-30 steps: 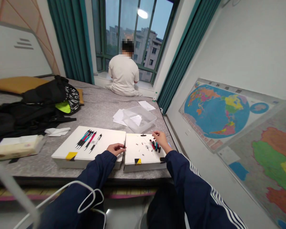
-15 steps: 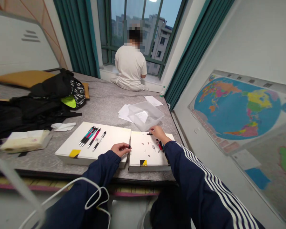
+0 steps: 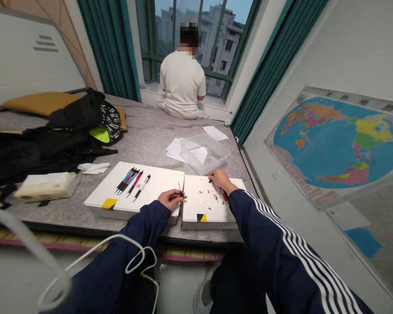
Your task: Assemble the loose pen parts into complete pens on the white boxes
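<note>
My left hand [image 3: 170, 199] is closed in a pinch over the gap between two white boxes. A thin pen refill [image 3: 180, 186] with a dark lower end sticks up from its fingertips. Over the right white box [image 3: 193, 213], my right hand [image 3: 221, 179] pinches a small black pen part [image 3: 210, 180]. Small loose pen parts [image 3: 209, 196] lie scattered on that box. Beside the right wrist are red and black pen barrels [image 3: 223, 194], partly hidden by the sleeve. Several assembled pens [image 3: 134, 183] rest in a row on the left white box [image 3: 163, 174].
Behind the right box sits a clear plastic bin [image 3: 212, 163], with white papers [image 3: 174, 150] beside it. Tissues [image 3: 46, 186] and a black bag [image 3: 75, 114] lie left. A person in white [image 3: 182, 85] sits by the window. A white cable [image 3: 118, 236] crosses my left sleeve.
My right hand has picked up the black pen part that lay at its fingertips. The refill in my left hand now shows upright above the fingers. The view has shifted slightly.
</note>
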`<state>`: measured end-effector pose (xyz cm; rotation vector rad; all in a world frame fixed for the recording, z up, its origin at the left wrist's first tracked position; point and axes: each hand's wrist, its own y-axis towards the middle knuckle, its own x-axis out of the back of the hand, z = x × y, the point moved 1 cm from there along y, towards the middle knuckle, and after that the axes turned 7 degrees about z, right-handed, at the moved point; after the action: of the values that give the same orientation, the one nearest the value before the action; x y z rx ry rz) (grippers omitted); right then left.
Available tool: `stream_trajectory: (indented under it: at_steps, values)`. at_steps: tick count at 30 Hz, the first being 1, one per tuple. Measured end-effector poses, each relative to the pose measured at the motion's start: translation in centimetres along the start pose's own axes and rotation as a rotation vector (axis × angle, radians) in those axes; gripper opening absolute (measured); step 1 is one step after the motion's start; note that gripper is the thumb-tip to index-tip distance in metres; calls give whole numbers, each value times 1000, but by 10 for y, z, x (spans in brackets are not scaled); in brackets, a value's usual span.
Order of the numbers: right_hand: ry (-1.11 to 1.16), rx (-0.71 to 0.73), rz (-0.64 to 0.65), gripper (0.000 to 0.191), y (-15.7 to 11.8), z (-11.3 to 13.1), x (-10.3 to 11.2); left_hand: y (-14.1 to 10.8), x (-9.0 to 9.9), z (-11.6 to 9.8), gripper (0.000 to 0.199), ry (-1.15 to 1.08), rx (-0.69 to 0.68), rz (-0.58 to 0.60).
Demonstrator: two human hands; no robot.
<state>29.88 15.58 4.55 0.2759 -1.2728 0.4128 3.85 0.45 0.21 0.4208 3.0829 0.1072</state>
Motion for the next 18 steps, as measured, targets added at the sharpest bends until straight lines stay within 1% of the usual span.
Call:
stream_trajectory:
  at_steps: [5, 8, 10, 12, 14, 16, 18]
  values:
    - [15, 30, -46, 16, -9, -2, 3, 1, 1, 3, 37, 48, -15, -5]
    - [54, 26, -108, 19, -17, -4, 9, 1, 1, 4, 36, 57, -5, -16]
    - [77, 20, -125, 20, -23, -4, 15, 2, 1, 5, 36, 51, -2, -27]
    - [87, 21, -85, 20, -33, -4, 21, 2, 1, 6, 36, 54, -3, -30]
    - [74, 33, -12, 19, -44, -3, 27, 2, 1, 7, 36, 63, -8, -27]
    - [41, 47, 55, 18, -55, -3, 30, 3, 1, 8, 36, 68, -15, -26]
    - [17, 62, 95, 17, -65, -2, 30, 3, 1, 9, 35, 65, -20, -30]
